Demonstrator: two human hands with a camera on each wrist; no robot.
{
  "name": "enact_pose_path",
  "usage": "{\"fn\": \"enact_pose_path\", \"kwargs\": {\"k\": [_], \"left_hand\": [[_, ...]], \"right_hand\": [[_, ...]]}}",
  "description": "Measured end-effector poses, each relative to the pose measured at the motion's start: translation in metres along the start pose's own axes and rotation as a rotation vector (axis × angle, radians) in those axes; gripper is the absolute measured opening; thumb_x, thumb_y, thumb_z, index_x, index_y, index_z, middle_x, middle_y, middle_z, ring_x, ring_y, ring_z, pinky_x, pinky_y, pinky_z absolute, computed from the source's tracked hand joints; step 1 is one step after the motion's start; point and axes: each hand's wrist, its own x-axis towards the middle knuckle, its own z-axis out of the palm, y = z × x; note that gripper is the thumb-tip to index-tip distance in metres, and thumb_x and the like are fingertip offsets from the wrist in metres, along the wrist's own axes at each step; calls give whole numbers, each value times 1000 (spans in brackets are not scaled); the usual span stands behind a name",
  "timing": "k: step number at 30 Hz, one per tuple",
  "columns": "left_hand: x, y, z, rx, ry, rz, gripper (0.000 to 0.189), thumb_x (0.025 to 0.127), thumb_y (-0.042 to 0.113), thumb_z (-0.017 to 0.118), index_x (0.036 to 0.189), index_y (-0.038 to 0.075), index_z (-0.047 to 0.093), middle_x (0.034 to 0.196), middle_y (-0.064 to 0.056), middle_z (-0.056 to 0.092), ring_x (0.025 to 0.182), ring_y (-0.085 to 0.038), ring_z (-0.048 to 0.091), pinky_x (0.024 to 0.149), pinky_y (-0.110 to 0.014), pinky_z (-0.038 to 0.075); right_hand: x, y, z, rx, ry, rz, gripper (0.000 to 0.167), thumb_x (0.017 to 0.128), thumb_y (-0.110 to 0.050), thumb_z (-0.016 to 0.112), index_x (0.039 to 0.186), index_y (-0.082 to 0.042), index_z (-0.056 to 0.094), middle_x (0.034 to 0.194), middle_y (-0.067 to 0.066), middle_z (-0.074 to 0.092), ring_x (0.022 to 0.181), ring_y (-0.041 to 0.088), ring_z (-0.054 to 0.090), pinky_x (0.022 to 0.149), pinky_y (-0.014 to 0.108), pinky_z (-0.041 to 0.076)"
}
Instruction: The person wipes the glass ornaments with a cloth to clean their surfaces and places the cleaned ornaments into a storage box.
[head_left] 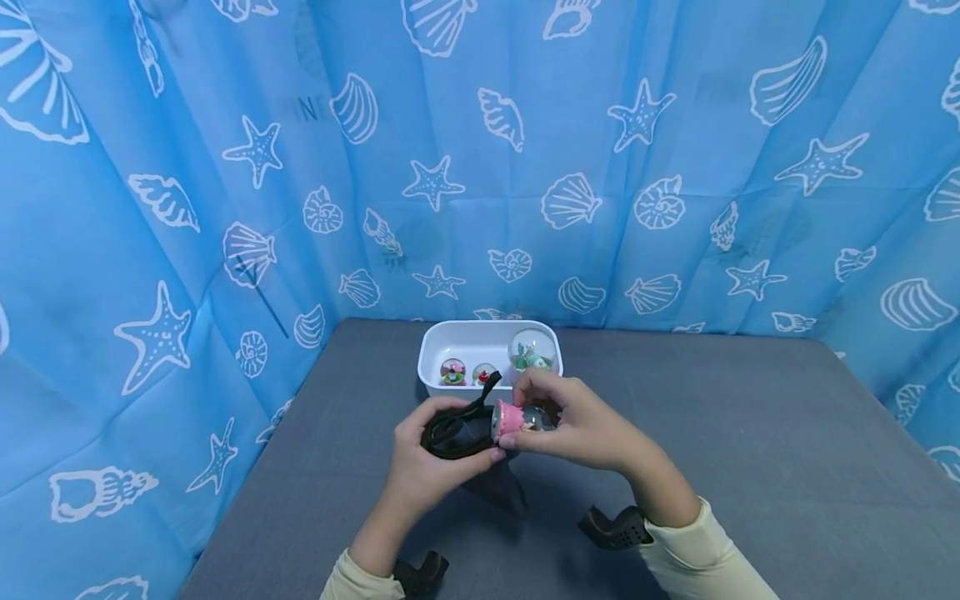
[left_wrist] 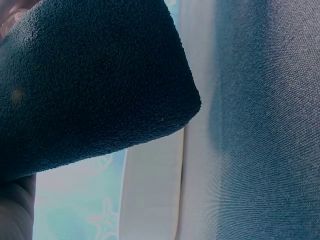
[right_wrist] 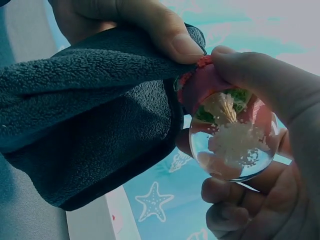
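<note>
In the head view my left hand [head_left: 427, 458] grips a dark, fuzzy cloth [head_left: 461, 435] with a thin loop sticking up. Folded fabric fills much of the left wrist view, where the cloth [left_wrist: 90, 85] hides most of that hand. My right hand [head_left: 581, 427] holds a snow globe [head_left: 510, 419] by its pink base, tipped on its side. Seen from the right wrist, white flakes drift inside the clear ball of the snow globe [right_wrist: 235, 135]. Its base meets the cloth's edge [right_wrist: 175, 95], close to the left thumb [right_wrist: 185, 47].
Behind the hands, a white bin [head_left: 429, 375] stands on the grey table [head_left: 720, 433]. Inside are a large snow globe [head_left: 532, 348] and two small ones, a pink-based globe [head_left: 452, 372] and a globe with red inside [head_left: 483, 373]. A blue shell-print curtain [head_left: 480, 167] hangs behind.
</note>
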Motion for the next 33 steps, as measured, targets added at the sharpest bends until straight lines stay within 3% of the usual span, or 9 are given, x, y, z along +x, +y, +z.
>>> {"fn": "enact_pose_path", "kwargs": {"k": [9, 17, 24, 33], "left_hand": [[-1, 1, 1, -18, -15, -18, 59, 76, 19, 99, 127, 21, 69, 127, -2, 73, 113, -22, 72, 95, -34, 64], [-1, 0, 1, -18, -14, 3, 60, 74, 16, 99, 126, 20, 68, 126, -4, 73, 113, -23, 72, 95, -34, 64], [-2, 1, 1, -22, -17, 1, 62, 73, 16, 100, 126, 19, 68, 127, -5, 73, 112, -24, 72, 94, -33, 64], [-2, 2, 1, -31, -14, 4, 61, 72, 14, 100, 124, 18, 69, 126, -6, 72, 110, -25, 72, 93, -33, 65]], "right_hand": [[1, -1, 1, -31, 47, -3, 30, 91, -26, 86, 107, -21, 62, 88, -6, 67, 67, 10, 50, 56, 24, 44], [1, 1, 2, -12, -13, 1, 28, 92, -26, 85, 104, -20, 62, 88, -6, 68, 71, 11, 54, 58, 24, 43], [1, -3, 4, -2, -30, 37, 27, 92, -28, 84, 106, -20, 62, 92, -5, 70, 80, 13, 62, 61, 26, 50], [1, -2, 6, 19, -68, 34, 26, 94, -26, 84, 109, -20, 64, 96, -4, 70, 80, 13, 62, 60, 27, 55]]}}
